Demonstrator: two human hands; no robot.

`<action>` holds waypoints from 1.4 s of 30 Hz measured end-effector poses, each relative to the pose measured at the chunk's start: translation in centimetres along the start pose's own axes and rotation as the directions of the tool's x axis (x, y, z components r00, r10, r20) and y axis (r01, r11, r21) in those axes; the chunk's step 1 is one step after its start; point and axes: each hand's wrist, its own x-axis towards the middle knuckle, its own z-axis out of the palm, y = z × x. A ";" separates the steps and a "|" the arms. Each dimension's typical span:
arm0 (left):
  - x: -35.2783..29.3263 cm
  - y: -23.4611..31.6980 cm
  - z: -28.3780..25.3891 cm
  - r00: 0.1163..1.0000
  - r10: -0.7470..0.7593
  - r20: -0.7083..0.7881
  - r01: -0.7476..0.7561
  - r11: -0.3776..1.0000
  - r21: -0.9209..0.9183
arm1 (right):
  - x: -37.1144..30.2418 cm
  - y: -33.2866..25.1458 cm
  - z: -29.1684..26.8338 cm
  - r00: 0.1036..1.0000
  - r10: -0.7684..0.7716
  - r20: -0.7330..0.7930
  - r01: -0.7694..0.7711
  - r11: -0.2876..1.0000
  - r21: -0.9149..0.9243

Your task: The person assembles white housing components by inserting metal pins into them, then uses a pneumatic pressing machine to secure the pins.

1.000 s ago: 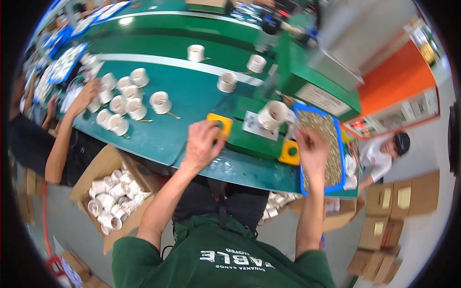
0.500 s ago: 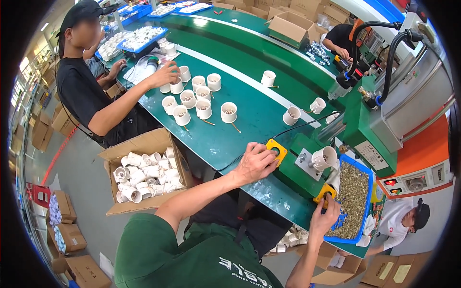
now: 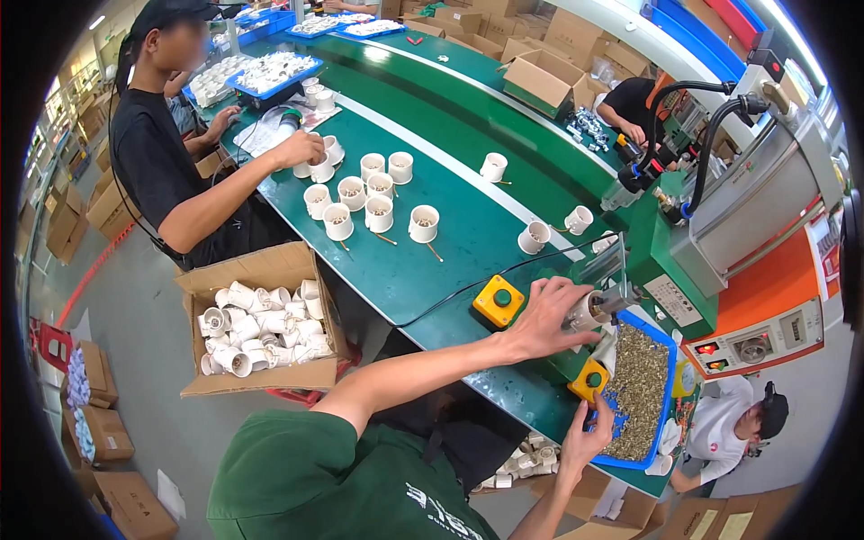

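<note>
My left hand [image 3: 547, 322] reaches over the press's base with its fingers stretched and spread beside a white cup-shaped fitting [image 3: 589, 310]. The fitting sits under the press head, close to the fingers; whether they touch it I cannot tell. My right hand [image 3: 587, 439] is just below a yellow box with a green push button [image 3: 589, 380], at the near edge of the blue tray [image 3: 668, 396]. Its fingers are bent and apart, and I see nothing held in them. A second yellow button box [image 3: 498, 301] stands on the table left of my left hand.
Small brass-coloured parts [image 3: 634, 387] fill the blue tray. The green press [image 3: 666, 288] rises at right. Several white fittings [image 3: 379, 213] stand on the green table. A cardboard box of fittings [image 3: 261, 328] is at left. A co-worker's hand [image 3: 306, 147] touches fittings across the table.
My left hand has left the far button box and moved right to the fitting in the press. My right hand has come down off the near button. The press head is now over the fitting.
</note>
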 end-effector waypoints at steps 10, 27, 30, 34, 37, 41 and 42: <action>1.6 0.0 1.0 0.997 0.043 -0.060 -0.046 0.997 -0.060 | 0.0 3.3 -3.8 0.997 0.046 -0.055 -0.049 0.998 -0.048; -5.0 -2.8 -10.0 0.937 -0.207 -0.281 0.267 0.943 0.198 | 1.3 15.2 -7.6 0.928 0.313 0.204 -0.250 0.926 -0.283; -7.5 -5.0 -15.0 0.879 -0.329 -0.344 0.443 0.831 0.337 | 1.8 13.8 -7.6 0.890 0.382 0.248 -0.333 0.918 -0.215; -9.6 -8.5 -19.4 0.811 -0.467 -0.353 0.584 0.686 0.433 | 2.3 13.3 -7.5 0.883 0.380 0.277 -0.316 0.916 -0.247; -10.3 -9.8 -21.1 0.809 -0.490 -0.325 0.587 0.710 0.390 | 2.3 13.4 -7.2 0.894 0.374 0.248 -0.308 0.913 -0.268; -9.2 -7.9 -20.3 0.899 -0.171 -0.404 0.420 0.598 0.683 | 2.5 12.1 -7.0 0.902 0.379 0.208 -0.340 0.919 -0.202; -8.6 -7.8 -19.5 0.917 -0.090 -0.389 0.352 0.641 0.681 | 2.6 11.8 -7.0 0.906 0.383 0.181 -0.344 0.915 -0.210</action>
